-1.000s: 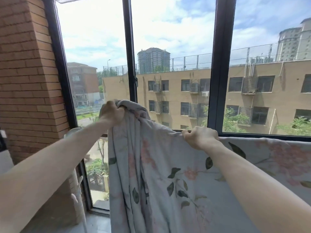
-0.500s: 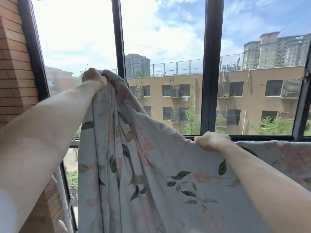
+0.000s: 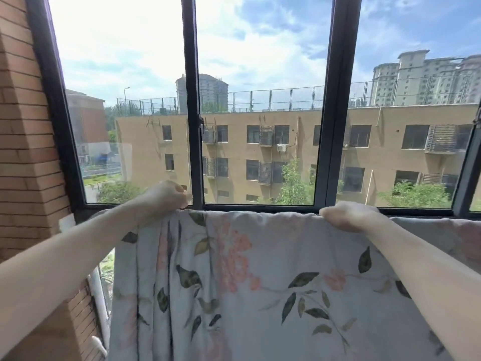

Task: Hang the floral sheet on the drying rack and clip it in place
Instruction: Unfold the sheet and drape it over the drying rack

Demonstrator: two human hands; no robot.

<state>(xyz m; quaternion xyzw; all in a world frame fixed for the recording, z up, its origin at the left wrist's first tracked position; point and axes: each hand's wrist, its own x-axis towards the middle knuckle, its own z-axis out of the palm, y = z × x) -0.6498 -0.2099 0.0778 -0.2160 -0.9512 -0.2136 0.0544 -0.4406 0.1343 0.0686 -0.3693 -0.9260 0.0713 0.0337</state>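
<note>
Beyond the window [image 3: 255,152], buildings stand in sun, while both hands, left [image 3: 166,198] and right [image 3: 348,214], curl round the top edge of the sheet [image 3: 260,282], holding it level and spread, probably to drape it over a rack hidden beneath.

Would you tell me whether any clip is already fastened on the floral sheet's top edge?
No, the top edge of the floral sheet shows only the left hand and right hand gripping it.
</note>
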